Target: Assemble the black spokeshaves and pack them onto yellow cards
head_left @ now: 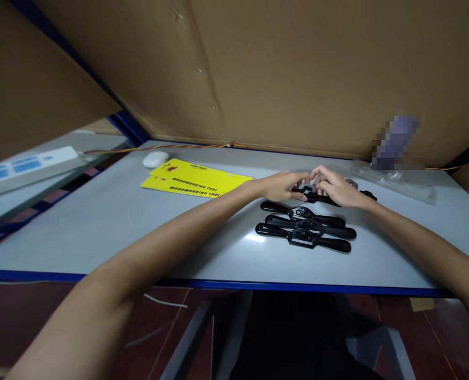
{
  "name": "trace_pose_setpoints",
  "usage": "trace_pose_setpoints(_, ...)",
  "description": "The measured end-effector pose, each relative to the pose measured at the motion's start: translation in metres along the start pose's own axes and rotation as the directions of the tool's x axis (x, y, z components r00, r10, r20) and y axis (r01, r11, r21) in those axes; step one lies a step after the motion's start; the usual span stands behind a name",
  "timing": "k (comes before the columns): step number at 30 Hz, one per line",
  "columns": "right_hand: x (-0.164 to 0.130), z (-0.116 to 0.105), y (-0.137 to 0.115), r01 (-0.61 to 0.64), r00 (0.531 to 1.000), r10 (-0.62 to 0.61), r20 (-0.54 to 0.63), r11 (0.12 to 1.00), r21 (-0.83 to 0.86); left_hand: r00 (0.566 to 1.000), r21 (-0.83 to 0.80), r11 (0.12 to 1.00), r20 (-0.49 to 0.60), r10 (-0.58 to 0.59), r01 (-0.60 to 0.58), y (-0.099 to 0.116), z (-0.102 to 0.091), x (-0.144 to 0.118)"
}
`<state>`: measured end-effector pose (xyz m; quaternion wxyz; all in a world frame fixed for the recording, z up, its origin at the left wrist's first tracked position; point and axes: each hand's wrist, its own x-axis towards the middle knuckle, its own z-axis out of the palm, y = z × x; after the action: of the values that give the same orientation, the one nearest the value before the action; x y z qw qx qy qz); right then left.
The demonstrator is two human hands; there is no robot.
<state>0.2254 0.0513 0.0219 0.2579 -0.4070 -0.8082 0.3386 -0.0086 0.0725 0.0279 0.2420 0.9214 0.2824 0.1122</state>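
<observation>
Both bare hands meet over one black metal spokeshave with two slim handles (329, 198), which lies on the pale grey table with a blue edge (111, 221) a little past its middle, toward one o'clock from the centre of the view. The left hand (284, 186) comes in from eight o'clock and curls narrowly around the tool's left handle, thumb and fingertips pinching near the tool's middle. The right hand (337, 189) comes in from four o'clock and lies over the right half of the same tool, its fingers bent close and touching the left hand's fingertips; only the far tip of the right handle shows beyond the wrist. Just beside this tool, at its six o'clock, three more black spokeshaves (304, 228) lie side by side in a row, nearly touching one another and apart from both hands. At ten o'clock from the hands lie flat yellow printed cards (194, 179), with a small white rounded case (155, 158) at their far left corner. At two o'clock from the hands rests a clear plastic bag (396, 180), below a blurred purple object (396, 140) against the brown cardboard wall (297, 74).
</observation>
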Motion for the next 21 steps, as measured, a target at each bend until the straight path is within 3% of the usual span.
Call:
trace_pose_setpoints(4,0.007,-0.002,0.004,-0.083,0.996,0.082,-0.016,0.996,-0.028,1.0,0.067,0.998,0.001,0.01,-0.01,0.005,-0.001,-0.001)
trace_pose_setpoints(8,0.011,-0.008,0.004,-0.066,0.991,0.081,0.111,0.989,-0.136,1.0,0.042,0.999,-0.01,-0.001,0.002,0.004,0.0,-0.004)
trace_pose_setpoints(11,0.011,-0.012,0.001,-0.053,0.974,0.081,0.213,0.99,-0.134,0.999,-0.062,0.998,-0.019,-0.027,0.026,-0.002,-0.001,-0.007)
trace_pose_setpoints(17,0.009,-0.012,-0.01,-0.148,0.946,0.181,0.27,0.979,-0.138,0.998,-0.385,0.922,0.063,-0.002,0.026,-0.017,-0.002,-0.01)
trace_pose_setpoints(21,0.014,-0.015,-0.02,-0.257,0.887,0.306,0.345,0.949,-0.181,0.998,-0.422,0.905,0.046,-0.042,0.057,-0.018,0.002,-0.01)
